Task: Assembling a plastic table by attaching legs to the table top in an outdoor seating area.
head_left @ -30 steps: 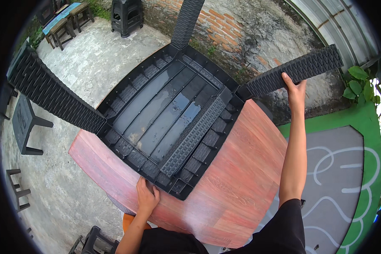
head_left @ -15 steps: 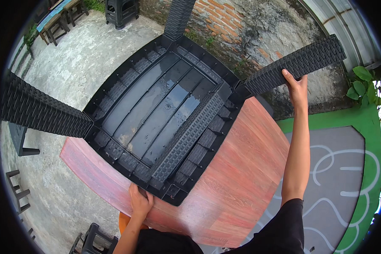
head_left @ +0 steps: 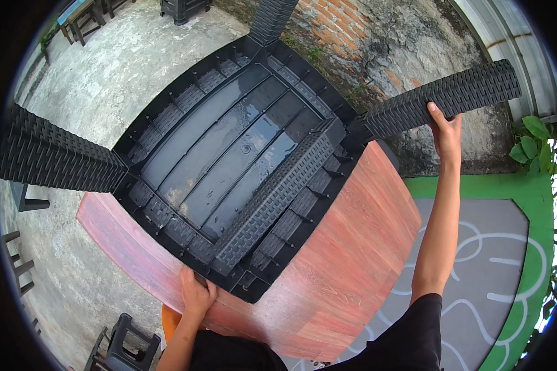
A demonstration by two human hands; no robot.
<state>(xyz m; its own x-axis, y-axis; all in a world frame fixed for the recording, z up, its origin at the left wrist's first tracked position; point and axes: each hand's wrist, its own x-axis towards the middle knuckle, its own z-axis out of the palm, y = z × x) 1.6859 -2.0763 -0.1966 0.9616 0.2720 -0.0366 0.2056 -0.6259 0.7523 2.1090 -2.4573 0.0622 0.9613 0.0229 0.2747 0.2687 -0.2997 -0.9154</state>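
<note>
An upside-down black plastic table (head_left: 241, 161) lies on a reddish wooden tabletop (head_left: 346, 272), its woven-pattern legs pointing outward. Its ribbed underside is wet and shiny. My left hand (head_left: 195, 294) grips the near rim of the black table. My right hand (head_left: 445, 130) is closed around the right leg (head_left: 439, 102), arm stretched out. Another leg (head_left: 56, 157) juts toward the left, and a third (head_left: 272, 18) points away at the top.
A brick and plaster wall (head_left: 377, 37) runs behind. Concrete floor (head_left: 105, 74) is on the left, with black stools (head_left: 120, 340) and dark chairs at the edges. A green and grey painted floor (head_left: 495, 247) lies on the right, with a leafy plant (head_left: 532, 142).
The black table has come closer and tilted up, its left leg swinging lower left. Both hands kept their grips; my left hand slid slightly left along the rim.
</note>
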